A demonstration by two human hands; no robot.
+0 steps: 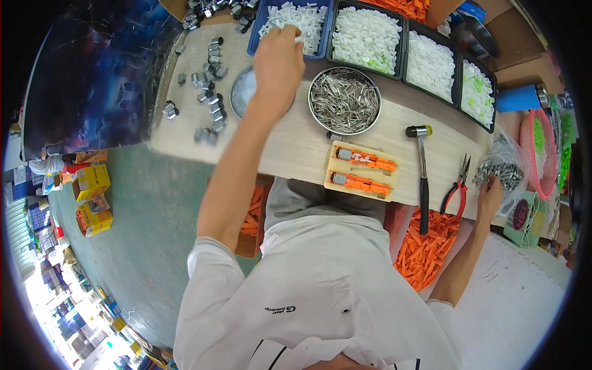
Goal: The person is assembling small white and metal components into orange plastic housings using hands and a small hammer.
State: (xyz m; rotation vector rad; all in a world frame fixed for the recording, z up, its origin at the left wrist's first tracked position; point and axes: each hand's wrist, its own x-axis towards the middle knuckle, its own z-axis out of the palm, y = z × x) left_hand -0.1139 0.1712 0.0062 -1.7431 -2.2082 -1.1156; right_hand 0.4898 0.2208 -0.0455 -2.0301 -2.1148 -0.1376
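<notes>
My left hand [279, 58] reaches into the blue tray [254, 37] at the far edge of the tabletop [296, 148], fingers curled onto the small white plastic parts [296, 20]; I should pinch only a few, without spilling. My right hand [490, 192] rests on the clear bag of small metal pieces [502, 169] at the right edge; its grip I cannot tell. The white parts are tiny, angular, heaped loosely.

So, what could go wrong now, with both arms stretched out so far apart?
The left hand reaches into the blue tray of white parts; its forearm passes beside the round bowl of metal pins and could knock it. The right hand digs in a clear bag of metal pieces at the table edge; it might slide off.
</notes>
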